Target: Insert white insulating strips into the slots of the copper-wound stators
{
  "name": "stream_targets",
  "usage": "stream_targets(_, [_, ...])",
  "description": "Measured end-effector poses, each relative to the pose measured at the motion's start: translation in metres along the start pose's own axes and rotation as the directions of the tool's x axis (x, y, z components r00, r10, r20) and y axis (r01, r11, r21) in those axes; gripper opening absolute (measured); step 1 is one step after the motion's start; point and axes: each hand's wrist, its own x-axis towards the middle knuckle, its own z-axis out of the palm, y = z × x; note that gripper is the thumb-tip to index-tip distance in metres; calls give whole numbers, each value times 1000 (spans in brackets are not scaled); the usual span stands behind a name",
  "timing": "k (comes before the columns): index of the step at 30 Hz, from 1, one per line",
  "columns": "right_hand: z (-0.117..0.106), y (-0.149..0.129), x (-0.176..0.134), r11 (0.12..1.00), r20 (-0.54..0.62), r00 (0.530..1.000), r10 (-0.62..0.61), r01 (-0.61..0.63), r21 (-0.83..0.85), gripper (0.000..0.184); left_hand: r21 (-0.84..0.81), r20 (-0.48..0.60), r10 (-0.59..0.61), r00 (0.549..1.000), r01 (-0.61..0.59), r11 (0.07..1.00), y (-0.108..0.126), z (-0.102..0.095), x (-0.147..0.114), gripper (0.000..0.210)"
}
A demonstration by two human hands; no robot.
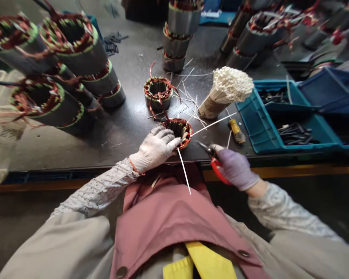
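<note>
The dark worktop (128,128) stretches away from the person, crowded at the left with big wound stators (72,42) lying on their sides. At the right edge sits a blue bin (251,131) with compartments holding dark small parts (293,133). A bundle of white sleeves (225,91) stands tilted just beside the bin.

At the near edge lies a small stator (180,131). The left hand (157,147), in a white glove, reaches in from the left with its forearm angled up, fingers curled over the small stator's rim, gripping it. A white tie (184,172) hangs from it over the apron.

The right hand (235,168), in a purple glove, is closed around red-handled pliers (212,155), tips pointing toward the small stator, just apart from it.
</note>
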Motion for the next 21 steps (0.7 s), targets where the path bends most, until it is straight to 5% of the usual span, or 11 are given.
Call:
stream_targets(3, [17, -19, -23, 985, -267, 952, -150, 166, 39, 47, -10, 9, 10, 1000, -9, 1000, -1, 1, 1, 35])
stream_targets(5, [22, -31, -23, 983, -344, 923, -171, 183, 2, 47, -16, 9, 4, 1000, -4, 1000, -2, 1, 2, 37])
stream_targets(11, [18, -41, -2, 983, -326, 928, -183, 184, -27, 44, -43, 39, -35, 999, 37, 998, -1, -2, 2, 36])
stream_targets(16, [36, -36, -5, 960, -347, 911, -224, 268, 82, 44, -39, 52, -25, 998, 27, 999, -2, -5, 3, 37])
stream_targets(21, [38, -21, -6, 958, -468, 883, -42, 168, 231, 42, -22, 64, 18, 998, -16, 1000, -4, -9, 4, 34])
